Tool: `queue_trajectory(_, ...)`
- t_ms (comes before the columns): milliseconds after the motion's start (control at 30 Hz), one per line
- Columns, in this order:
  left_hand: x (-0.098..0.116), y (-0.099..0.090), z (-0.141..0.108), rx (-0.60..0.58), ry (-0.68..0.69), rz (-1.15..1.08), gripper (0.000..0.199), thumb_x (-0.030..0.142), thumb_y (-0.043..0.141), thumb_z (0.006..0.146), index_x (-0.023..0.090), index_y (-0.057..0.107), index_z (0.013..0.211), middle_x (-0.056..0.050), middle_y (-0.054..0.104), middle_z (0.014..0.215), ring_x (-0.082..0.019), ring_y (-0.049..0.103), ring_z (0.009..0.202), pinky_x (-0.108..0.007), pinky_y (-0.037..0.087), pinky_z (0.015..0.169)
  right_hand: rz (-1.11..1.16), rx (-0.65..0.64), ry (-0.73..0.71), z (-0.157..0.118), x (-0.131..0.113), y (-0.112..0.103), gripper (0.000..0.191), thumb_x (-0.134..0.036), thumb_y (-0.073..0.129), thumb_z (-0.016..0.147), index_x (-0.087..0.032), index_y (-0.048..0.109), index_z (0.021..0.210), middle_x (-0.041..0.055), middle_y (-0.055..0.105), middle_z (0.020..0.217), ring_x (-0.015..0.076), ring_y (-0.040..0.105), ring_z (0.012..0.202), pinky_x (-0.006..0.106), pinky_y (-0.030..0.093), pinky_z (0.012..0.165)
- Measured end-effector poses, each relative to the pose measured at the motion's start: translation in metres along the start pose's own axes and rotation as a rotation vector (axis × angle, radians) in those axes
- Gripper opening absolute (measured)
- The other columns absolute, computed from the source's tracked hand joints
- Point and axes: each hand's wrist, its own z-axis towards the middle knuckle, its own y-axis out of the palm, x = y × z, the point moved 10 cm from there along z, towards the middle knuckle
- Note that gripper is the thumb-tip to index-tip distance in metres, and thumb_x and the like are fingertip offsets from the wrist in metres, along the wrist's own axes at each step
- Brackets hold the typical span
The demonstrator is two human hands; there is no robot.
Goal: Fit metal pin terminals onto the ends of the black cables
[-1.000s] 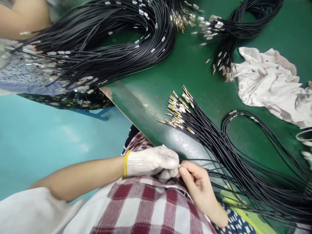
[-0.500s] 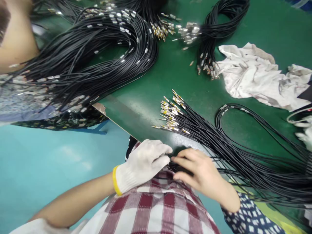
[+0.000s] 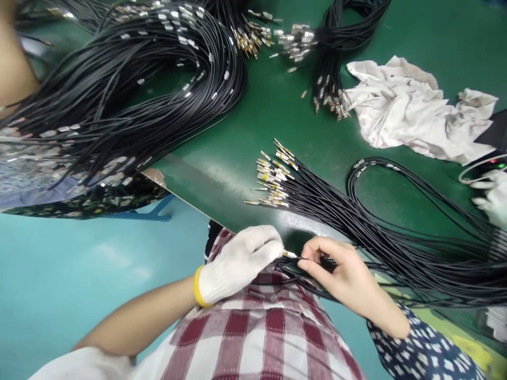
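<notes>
My left hand [image 3: 247, 259], in a white glove with a yellow cuff, pinches the end of a thin black cable at the table's near edge. A small metal connector [image 3: 290, 255] with a yellow mark sticks out of the glove's fingertips. On the other side of it, my bare right hand [image 3: 343, 272] grips the cable between thumb and forefinger. More black cables [image 3: 301, 279] run under both hands, close to the checked apron [image 3: 273, 316]. Just beyond lies a bundle of black cables [image 3: 340, 211] with metal ends pointing left.
A large looped cable bundle [image 3: 158, 105] covers the left of the green table [image 3: 273, 100], beside another person's arm [image 3: 13, 68]. At the back is a smaller coil [image 3: 340, 37]. A crumpled white cloth [image 3: 412, 105] and a white glove [image 3: 493, 198] lie to the right.
My right hand has moved slightly right, away from the gloved hand, and its fingers have closed on a cable. The connector now shows between my hands. The view has shifted a little.
</notes>
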Motion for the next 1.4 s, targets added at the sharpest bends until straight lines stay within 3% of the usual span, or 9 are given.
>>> queue_trajectory(100, -0.007, 0.009, 0.000, -0.085, -0.101, -0.155, 0.025, 0.023, 0.042, 0.094, 0.019, 0.047, 0.070, 0.006, 0.046, 0.070, -0.010, 0.044, 0.067, -0.024, 0.036, 0.062, 0.027, -0.035, 0.022, -0.002, -0.003, 0.010, 0.012, -0.028, 0.063, 0.095, -0.020, 0.062, 0.086, -0.0006, 0.062, 0.073, 0.0142, 0.056, 0.065, 0.026, 0.043, 0.062)
queue_trajectory(233, -0.011, 0.012, -0.003, -0.092, -0.116, -0.159, 0.025, 0.025, 0.042, 0.094, 0.019, 0.049, 0.070, 0.006, 0.046, 0.070, -0.010, 0.043, 0.068, -0.023, 0.036, 0.064, 0.036, -0.097, 0.015, 0.004, -0.003, 0.025, 0.017, -0.031, 0.056, 0.100, -0.020, 0.065, 0.090, 0.0004, 0.067, 0.079, 0.0148, 0.059, 0.071, 0.027, 0.044, 0.071)
queue_trajectory(400, -0.012, 0.014, -0.006, -0.110, -0.102, -0.153, 0.023, 0.025, 0.045, 0.094, 0.019, 0.054, 0.074, 0.006, 0.052, 0.073, -0.010, 0.046, 0.070, -0.023, 0.036, 0.068, 0.183, -0.117, 0.146, 0.004, 0.013, 0.038, 0.030, -0.036, 0.052, 0.102, -0.020, 0.060, 0.078, -0.0029, 0.059, 0.065, 0.0121, 0.052, 0.060, 0.024, 0.040, 0.059)
queue_trajectory(667, -0.013, 0.015, -0.005, -0.155, -0.089, -0.237, 0.022, 0.021, 0.046, 0.091, 0.018, 0.049, 0.069, 0.007, 0.046, 0.070, -0.009, 0.040, 0.066, -0.023, 0.032, 0.062, 0.344, -0.071, 0.142, 0.000, 0.010, 0.051, 0.029, -0.034, 0.049, 0.102, -0.020, 0.054, 0.077, -0.0040, 0.056, 0.062, 0.0116, 0.050, 0.057, 0.023, 0.038, 0.056)
queue_trajectory(1167, -0.015, 0.027, -0.003, -0.320, -0.091, -0.493, 0.030, 0.037, 0.052, 0.095, 0.017, 0.047, 0.074, 0.005, 0.041, 0.069, -0.009, 0.034, 0.064, -0.023, 0.028, 0.058, 0.387, 0.053, 0.096, 0.001, 0.012, 0.049, 0.032, -0.036, 0.053, 0.100, -0.020, 0.049, 0.073, -0.0041, 0.047, 0.065, 0.0119, 0.044, 0.060, 0.023, 0.036, 0.057)
queue_trajectory(1400, -0.015, 0.026, -0.004, -0.297, -0.088, -0.428, 0.024, 0.032, 0.050, 0.093, 0.016, 0.052, 0.075, 0.004, 0.047, 0.072, -0.009, 0.041, 0.068, -0.022, 0.033, 0.061, 0.375, -0.114, 0.096, -0.004, 0.015, 0.056, 0.028, -0.034, 0.046, 0.105, -0.020, 0.056, 0.083, -0.0038, 0.052, 0.067, 0.0112, 0.047, 0.061, 0.023, 0.037, 0.059)
